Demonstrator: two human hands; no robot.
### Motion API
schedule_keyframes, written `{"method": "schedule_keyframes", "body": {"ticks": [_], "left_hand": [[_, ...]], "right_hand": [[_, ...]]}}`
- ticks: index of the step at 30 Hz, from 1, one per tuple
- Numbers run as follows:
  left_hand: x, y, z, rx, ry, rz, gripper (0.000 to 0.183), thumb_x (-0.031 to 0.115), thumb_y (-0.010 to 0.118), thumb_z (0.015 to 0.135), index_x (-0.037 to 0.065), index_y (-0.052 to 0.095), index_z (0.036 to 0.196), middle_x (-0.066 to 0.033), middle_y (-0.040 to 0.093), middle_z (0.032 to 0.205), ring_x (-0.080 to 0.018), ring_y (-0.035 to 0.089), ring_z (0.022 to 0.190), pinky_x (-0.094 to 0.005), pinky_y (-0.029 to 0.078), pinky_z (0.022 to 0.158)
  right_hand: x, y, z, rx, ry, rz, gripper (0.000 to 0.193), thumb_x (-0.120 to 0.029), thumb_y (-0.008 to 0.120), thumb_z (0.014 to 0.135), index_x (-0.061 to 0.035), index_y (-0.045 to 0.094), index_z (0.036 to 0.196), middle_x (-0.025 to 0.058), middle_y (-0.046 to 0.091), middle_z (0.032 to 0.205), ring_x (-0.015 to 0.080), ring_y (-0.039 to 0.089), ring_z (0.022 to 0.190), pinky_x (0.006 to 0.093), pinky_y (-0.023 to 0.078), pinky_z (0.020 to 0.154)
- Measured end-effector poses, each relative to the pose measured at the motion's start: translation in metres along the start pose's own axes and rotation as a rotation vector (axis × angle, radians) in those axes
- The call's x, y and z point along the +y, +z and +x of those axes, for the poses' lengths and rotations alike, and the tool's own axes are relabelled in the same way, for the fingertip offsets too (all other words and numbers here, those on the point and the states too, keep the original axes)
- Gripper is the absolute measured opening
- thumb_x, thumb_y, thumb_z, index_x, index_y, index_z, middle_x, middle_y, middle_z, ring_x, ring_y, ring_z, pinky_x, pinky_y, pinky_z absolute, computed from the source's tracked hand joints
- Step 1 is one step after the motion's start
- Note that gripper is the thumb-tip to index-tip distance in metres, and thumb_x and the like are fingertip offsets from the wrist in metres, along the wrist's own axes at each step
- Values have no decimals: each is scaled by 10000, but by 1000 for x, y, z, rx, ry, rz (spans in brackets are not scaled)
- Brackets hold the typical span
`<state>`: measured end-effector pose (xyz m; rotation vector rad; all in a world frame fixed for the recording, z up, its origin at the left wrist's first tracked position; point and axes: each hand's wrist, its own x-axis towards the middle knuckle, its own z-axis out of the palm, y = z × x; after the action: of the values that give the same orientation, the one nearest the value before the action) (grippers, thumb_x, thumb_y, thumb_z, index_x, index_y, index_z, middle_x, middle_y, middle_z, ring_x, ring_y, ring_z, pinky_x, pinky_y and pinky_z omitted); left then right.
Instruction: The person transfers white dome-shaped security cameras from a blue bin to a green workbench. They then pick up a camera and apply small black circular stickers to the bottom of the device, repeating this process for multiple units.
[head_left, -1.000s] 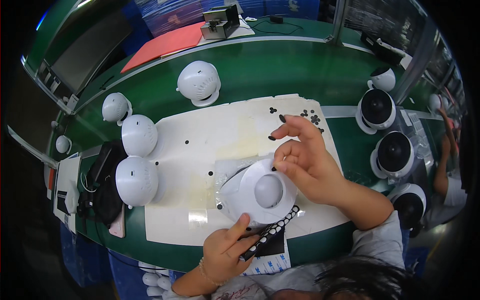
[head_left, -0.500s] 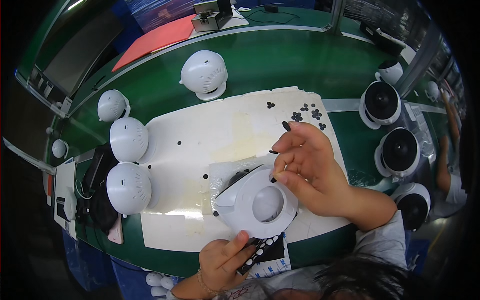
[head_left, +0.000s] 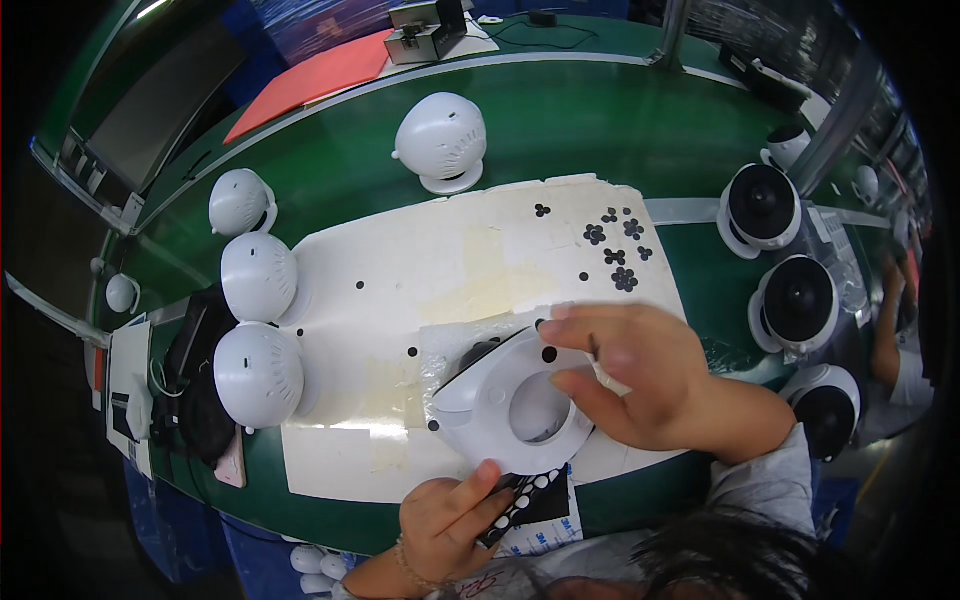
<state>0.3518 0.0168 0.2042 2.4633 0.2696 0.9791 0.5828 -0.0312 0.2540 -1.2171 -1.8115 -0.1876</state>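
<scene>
A white rounded device point(head_left: 460, 400) lies tipped over on bubble wrap point(head_left: 438, 345), its ring-shaped base point(head_left: 491, 415) facing up. One round black pad point(head_left: 549, 354) sits on the base's upper part. Just beside it is my right hand point(head_left: 640, 375), blurred, thumb and index finger apart; small black pads cling to its fingertips. My left hand point(head_left: 450, 520) grips a black backing sheet point(head_left: 518, 512) with rows of white round spots, one finger touching the base's lower edge. A printed white liner point(head_left: 545, 535) shows beneath the sheet.
Loose black pads point(head_left: 624, 279) lie in clusters on the white board point(head_left: 370, 390). White devices point(head_left: 258, 375) stand along its left, another point(head_left: 440, 140) beyond it, and black-faced ones point(head_left: 800, 298) at right. A black pouch point(head_left: 205, 400) and a phone point(head_left: 231, 465) lie at left.
My right hand has come down and opened from its pinch; a black pad now shows on the base. The devices at the far side have shifted to the right.
</scene>
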Motion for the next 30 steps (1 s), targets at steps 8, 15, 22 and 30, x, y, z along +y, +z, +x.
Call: {"method": "schedule_keyframes", "body": {"ticks": [8, 15, 22, 30], "left_hand": [[1, 0, 4, -17, 2, -18, 333, 25, 621, 531, 41, 647, 862, -117, 545, 1153, -159, 516, 524, -263, 408, 491], [2, 1, 3, 9, 13, -5, 294, 30, 623, 553, 43, 641, 847, -110, 545, 1157, -153, 516, 525, -252, 416, 496], [2, -1, 4, -18, 15, 6, 305, 46, 634, 553, 41, 638, 857, -107, 538, 1169, -158, 517, 530, -259, 419, 500], [5, 2, 2, 25, 1, -18, 298, 75, 677, 544, 44, 633, 837, -135, 517, 1192, -176, 491, 511, -274, 411, 490]], "right_hand": [[-10, 10, 14, -248, 249, 383, 598, 49, 555, 775, -7, 218, 1265, 77, 556, 818, 215, 523, 944, 345, 367, 873], [-8, 24, 10, -102, 301, 581, 561, 36, 543, 755, -44, 291, 1249, 50, 566, 797, 243, 555, 873, 377, 307, 868], [-15, 9, 12, -195, 134, 114, 409, -49, 603, 739, -61, 490, 1132, 35, 600, 909, 233, 540, 958, 380, 290, 902], [-22, -10, -21, -91, 204, 151, 208, -164, 663, 714, -128, 642, 918, 102, 480, 1196, 336, 359, 1190, 439, 216, 979]]}}
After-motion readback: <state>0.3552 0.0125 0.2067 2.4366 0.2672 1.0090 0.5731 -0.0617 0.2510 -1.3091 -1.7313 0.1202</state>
